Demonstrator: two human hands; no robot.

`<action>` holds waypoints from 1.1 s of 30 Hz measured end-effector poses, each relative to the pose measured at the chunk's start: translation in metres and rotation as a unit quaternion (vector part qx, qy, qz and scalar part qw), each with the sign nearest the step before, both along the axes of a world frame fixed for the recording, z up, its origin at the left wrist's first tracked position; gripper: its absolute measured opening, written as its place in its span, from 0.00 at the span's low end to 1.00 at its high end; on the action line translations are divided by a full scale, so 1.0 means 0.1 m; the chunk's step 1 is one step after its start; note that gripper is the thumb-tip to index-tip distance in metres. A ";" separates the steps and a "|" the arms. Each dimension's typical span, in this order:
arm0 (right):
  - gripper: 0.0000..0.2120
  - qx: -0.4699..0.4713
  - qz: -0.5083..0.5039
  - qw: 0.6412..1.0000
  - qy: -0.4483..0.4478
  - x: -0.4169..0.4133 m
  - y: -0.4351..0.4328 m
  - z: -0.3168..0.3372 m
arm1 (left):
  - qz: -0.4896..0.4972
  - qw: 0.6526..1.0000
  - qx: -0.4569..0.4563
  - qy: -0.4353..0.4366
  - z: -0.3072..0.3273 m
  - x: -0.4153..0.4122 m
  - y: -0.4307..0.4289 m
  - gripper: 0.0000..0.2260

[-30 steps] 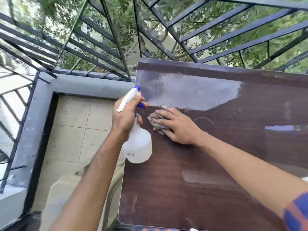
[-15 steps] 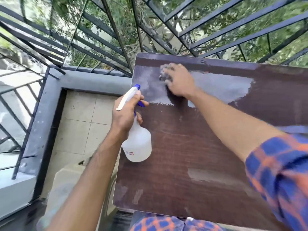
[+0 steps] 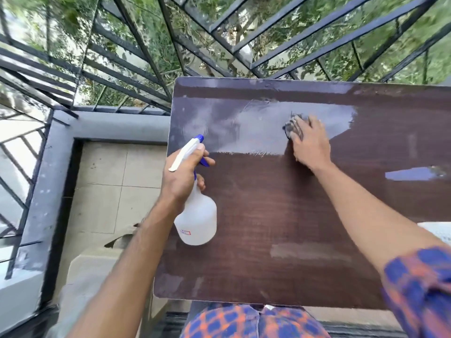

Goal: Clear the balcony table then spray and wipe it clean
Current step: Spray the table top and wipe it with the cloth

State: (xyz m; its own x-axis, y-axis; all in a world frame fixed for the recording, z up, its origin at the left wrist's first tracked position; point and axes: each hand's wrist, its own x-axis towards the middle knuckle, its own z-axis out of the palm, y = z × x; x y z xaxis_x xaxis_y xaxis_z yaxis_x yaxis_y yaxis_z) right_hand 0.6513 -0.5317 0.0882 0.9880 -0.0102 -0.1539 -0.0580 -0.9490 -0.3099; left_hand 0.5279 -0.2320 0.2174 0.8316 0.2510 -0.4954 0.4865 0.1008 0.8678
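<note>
The dark brown balcony table point(image 3: 268, 228) fills the middle and right of the head view, with a wet sheen across its far part. My left hand point(image 3: 183, 174) grips the neck of a translucent white spray bottle point(image 3: 197, 220) with a white and blue trigger head, held over the table's left edge. My right hand point(image 3: 308, 142) presses a crumpled grey cloth point(image 3: 292, 128) flat against the wet patch near the far middle of the table. Most of the cloth is hidden under my fingers.
A black metal railing point(image 3: 219, 45) runs right behind the table and along the left. A grey parapet ledge point(image 3: 109, 125) borders the beige tiled floor point(image 3: 102, 186) left of the table. Something white point(image 3: 439, 232) shows at the table's right edge.
My right hand has slid the cloth from the far left corner rightward toward the far middle of the table. My left hand with the spray bottle has stayed in place.
</note>
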 end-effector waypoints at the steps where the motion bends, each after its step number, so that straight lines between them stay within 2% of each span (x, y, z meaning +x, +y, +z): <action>1: 0.26 -0.010 -0.033 0.999 0.004 0.08 0.08 0.04 | -0.002 1.000 -0.001 -0.001 0.02 -0.03 -0.03 0.11; 3: 0.25 -0.021 -0.016 1.000 0.002 0.08 0.39 0.05 | -0.006 1.000 -0.001 -0.003 0.04 -0.08 -0.08 0.11; 6: 0.23 0.008 0.134 0.991 -0.018 -0.35 0.92 0.05 | -0.008 1.000 0.002 0.000 0.05 -0.17 -0.15 0.11; 9: 0.17 0.044 0.326 0.944 -0.031 -1.20 1.22 -0.03 | -0.012 1.000 0.001 -0.003 0.02 -0.24 -0.23 0.11; 11: 0.17 0.042 0.383 0.923 -0.012 -1.73 1.12 0.00 | -0.025 1.000 0.006 -0.003 0.00 -0.30 -0.28 0.11; 13: 0.20 0.028 0.371 0.928 -0.010 -2.03 0.78 0.00 | -0.044 0.999 0.008 -0.001 -0.03 -0.35 -0.32 0.11; 15: 0.19 0.008 0.304 0.952 -0.034 -2.03 0.32 0.00 | -0.059 0.998 0.014 0.003 -0.04 -0.38 -0.36 0.11; 18: 0.21 -0.026 0.110 0.993 -0.042 -1.54 -0.42 -0.09 | -0.069 0.997 0.015 0.003 -0.02 -0.42 -0.46 0.12; 20: 0.26 -0.053 0.003 0.998 -0.029 -1.07 -0.75 -0.18 | -0.074 0.997 0.016 0.003 0.01 -0.45 -0.55 0.15; 23: 0.31 -0.057 -0.065 0.996 0.010 -0.57 -0.69 -0.17 | -0.083 0.996 0.017 -0.006 0.05 -0.47 -0.71 0.13; 25: 0.28 -0.048 -0.049 0.998 -0.004 -0.51 -0.36 -0.11 | -0.090 0.996 0.019 -0.006 0.07 -0.49 -0.83 0.14; 29: 0.23 0.008 0.175 0.984 -0.035 -1.16 0.25 -0.15 | -0.095 0.995 0.023 -0.008 0.09 -0.52 -1.02 0.13; 31: 0.25 0.027 0.274 0.961 -0.019 -1.64 0.26 -0.16 | -0.093 0.995 0.024 -0.014 0.09 -0.53 -1.11 0.11; 33: 0.24 0.020 0.296 0.954 -0.032 -1.99 0.05 -0.14 | -0.092 0.995 0.024 -0.011 0.10 -0.55 -1.17 0.13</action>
